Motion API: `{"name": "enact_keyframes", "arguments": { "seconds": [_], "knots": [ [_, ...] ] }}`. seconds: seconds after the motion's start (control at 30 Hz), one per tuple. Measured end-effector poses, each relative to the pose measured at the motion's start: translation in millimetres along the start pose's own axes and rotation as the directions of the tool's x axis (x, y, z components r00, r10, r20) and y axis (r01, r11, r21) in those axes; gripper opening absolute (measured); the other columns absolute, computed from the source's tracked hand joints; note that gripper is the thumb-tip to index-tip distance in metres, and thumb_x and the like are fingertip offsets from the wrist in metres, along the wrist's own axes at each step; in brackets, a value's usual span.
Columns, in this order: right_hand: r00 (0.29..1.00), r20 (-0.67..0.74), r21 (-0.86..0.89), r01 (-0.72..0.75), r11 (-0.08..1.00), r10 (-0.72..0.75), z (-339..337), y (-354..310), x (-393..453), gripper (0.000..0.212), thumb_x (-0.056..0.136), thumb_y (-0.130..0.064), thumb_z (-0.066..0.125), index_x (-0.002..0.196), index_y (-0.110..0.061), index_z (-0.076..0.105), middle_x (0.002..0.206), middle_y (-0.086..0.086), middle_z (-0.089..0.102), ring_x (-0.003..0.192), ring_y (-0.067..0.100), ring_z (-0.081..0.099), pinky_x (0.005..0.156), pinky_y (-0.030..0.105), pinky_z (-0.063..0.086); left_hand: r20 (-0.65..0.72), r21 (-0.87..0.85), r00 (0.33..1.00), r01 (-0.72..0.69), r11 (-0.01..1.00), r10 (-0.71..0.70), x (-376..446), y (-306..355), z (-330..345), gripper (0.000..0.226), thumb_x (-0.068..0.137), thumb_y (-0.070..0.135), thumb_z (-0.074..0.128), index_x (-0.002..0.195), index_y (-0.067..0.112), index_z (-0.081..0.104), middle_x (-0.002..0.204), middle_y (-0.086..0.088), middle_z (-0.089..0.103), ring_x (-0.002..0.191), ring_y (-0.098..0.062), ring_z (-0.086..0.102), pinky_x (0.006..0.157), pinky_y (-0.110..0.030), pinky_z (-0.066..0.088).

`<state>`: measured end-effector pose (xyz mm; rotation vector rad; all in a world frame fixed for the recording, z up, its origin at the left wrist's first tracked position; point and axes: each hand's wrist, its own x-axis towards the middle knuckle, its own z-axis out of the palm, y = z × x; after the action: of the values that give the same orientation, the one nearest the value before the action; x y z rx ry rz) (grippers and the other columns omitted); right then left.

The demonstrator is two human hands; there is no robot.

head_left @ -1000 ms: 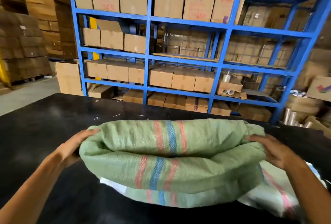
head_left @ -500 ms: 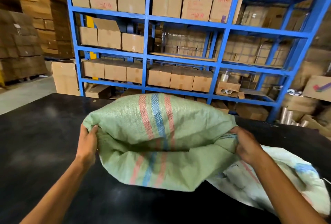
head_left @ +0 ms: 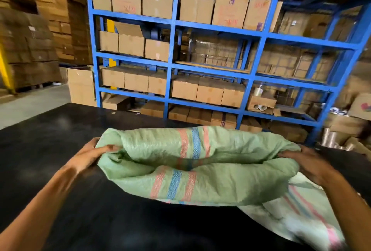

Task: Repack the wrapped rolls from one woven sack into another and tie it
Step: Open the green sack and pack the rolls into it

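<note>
A green woven sack (head_left: 200, 182) with pink and blue stripes is held over the black table (head_left: 50, 150), its mouth stretched wide toward me. My left hand (head_left: 90, 155) grips the sack's left rim and my right hand (head_left: 307, 165) grips its right rim. Under it, at the lower right, lies a second, paler woven sack (head_left: 301, 218) with bulges of wrapped rolls showing through the fabric. The inside of the green sack is in shadow and I cannot see what it holds.
Behind the table stands a tall blue steel rack (head_left: 172, 66) filled with cardboard boxes (head_left: 210, 90). Stacks of cartons (head_left: 30, 40) rise at the left. Tape rolls (head_left: 331, 138) and loose boxes sit on the floor at the far right.
The sack's far wall, raised half a second ago, has dropped back down. Both hands have spread apart again and the mouth is stretched wide.
</note>
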<state>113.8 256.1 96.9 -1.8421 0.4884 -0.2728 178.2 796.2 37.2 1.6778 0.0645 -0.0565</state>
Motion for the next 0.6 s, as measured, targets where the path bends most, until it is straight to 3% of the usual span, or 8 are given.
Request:
{"name": "enact_keyframes", "arguments": {
  "seconds": [0.07, 0.17, 0.27, 0.37, 0.43, 0.5, 0.57, 0.6],
  "knots": [
    [0.991, -0.115, -0.229, 0.038, 0.973, -0.066, 7.0, -0.3, 1.2, 0.038, 0.081, -0.016, 0.072, 0.116, -0.006, 0.061, 0.112, 0.018, 0.065, 0.100, 0.033, 0.061, 0.095, 0.046, 0.048, -0.069, 0.147, 0.996, -0.049, 0.988, 0.060, -5.3, -0.9, 7.1, 0.057, 0.069, 0.026, 0.082, 0.115, 0.012, 0.052, 0.103, -0.012, 0.066, 0.090, -0.029, 0.067, 0.070, -0.038, 0.054],
    [0.955, -0.270, -0.261, 0.049, 0.964, -0.122, 25.2, 4.4, -1.4, 0.031, 0.080, -0.012, 0.071, 0.109, -0.003, 0.064, 0.109, 0.022, 0.065, 0.095, 0.034, 0.060, 0.090, 0.044, 0.049, -0.262, 0.166, 0.952, -0.118, 0.979, 0.159, -6.5, -15.1, 20.6, 0.026, 0.085, 0.012, 0.067, 0.108, 0.006, 0.057, 0.103, -0.019, 0.065, 0.088, -0.030, 0.063, 0.070, -0.035, 0.050],
    [0.951, -0.296, -0.058, 0.079, 0.995, -0.093, 49.4, -0.7, -22.9, 0.021, 0.089, -0.011, 0.058, 0.109, -0.003, 0.060, 0.105, 0.016, 0.060, 0.092, 0.028, 0.055, 0.082, 0.036, 0.044, -0.308, -0.117, 0.945, -0.153, 0.981, 0.111, -15.3, -22.6, 38.1, 0.016, 0.092, 0.019, 0.056, 0.106, 0.012, 0.061, 0.107, -0.015, 0.066, 0.088, -0.020, 0.065, 0.077, -0.035, 0.051],
    [0.980, -0.175, 0.233, -0.049, 0.971, 0.092, 66.1, 0.4, -32.4, 0.019, 0.092, -0.018, 0.051, 0.108, -0.010, 0.057, 0.109, 0.015, 0.060, 0.093, 0.029, 0.058, 0.080, 0.038, 0.049, -0.237, -0.475, 0.968, -0.040, 0.879, -0.084, -28.4, -15.3, 55.4, 0.026, 0.094, 0.020, 0.041, 0.076, 0.016, 0.060, 0.061, -0.004, 0.064, 0.040, -0.004, 0.057, 0.044, -0.015, 0.047],
    [0.978, 0.005, 0.396, -0.193, 0.898, 0.208, 62.3, 8.6, -30.2, 0.033, 0.087, -0.030, 0.055, 0.112, -0.009, 0.061, 0.111, 0.018, 0.064, 0.095, 0.034, 0.062, 0.080, 0.040, 0.052, -0.163, -0.595, 0.973, 0.037, 0.803, -0.166, -36.6, -11.3, 56.5, 0.028, 0.091, 0.021, 0.037, 0.073, 0.016, 0.057, 0.046, -0.001, 0.061, 0.036, -0.010, 0.055, 0.043, -0.019, 0.046],
    [0.963, 0.102, 0.496, -0.267, 0.826, 0.250, 40.1, 12.0, -29.9, 0.046, 0.075, -0.039, 0.064, 0.111, -0.012, 0.063, 0.104, 0.018, 0.068, 0.093, 0.035, 0.065, 0.082, 0.039, 0.051, -0.081, -0.646, 0.978, 0.095, 0.758, -0.192, -45.1, -6.0, 43.4, 0.020, 0.079, 0.021, 0.040, 0.078, 0.014, 0.058, 0.053, -0.005, 0.064, 0.051, -0.021, 0.062, 0.058, -0.031, 0.048],
    [0.961, 0.155, 0.515, -0.276, 0.812, 0.228, 11.0, 9.0, -33.6, 0.070, 0.034, -0.033, 0.086, 0.097, -0.011, 0.065, 0.079, 0.017, 0.071, 0.069, 0.034, 0.069, 0.075, 0.038, 0.047, -0.084, -0.675, 0.966, 0.124, 0.727, -0.243, -48.6, -1.5, 23.6, 0.021, 0.063, 0.022, 0.045, 0.078, 0.014, 0.057, 0.061, -0.007, 0.064, 0.061, -0.025, 0.062, 0.064, -0.036, 0.047],
    [0.962, 0.178, 0.511, -0.270, 0.816, 0.206, -1.3, 7.1, -33.8, 0.077, 0.014, -0.028, 0.086, 0.087, -0.012, 0.067, 0.069, 0.014, 0.071, 0.058, 0.031, 0.069, 0.071, 0.038, 0.046, -0.076, -0.681, 0.958, 0.152, 0.717, -0.276, -50.1, 1.0, 16.4, 0.020, 0.061, 0.023, 0.046, 0.076, 0.014, 0.056, 0.063, -0.007, 0.062, 0.065, -0.026, 0.060, 0.066, -0.037, 0.046]
  ]
}}
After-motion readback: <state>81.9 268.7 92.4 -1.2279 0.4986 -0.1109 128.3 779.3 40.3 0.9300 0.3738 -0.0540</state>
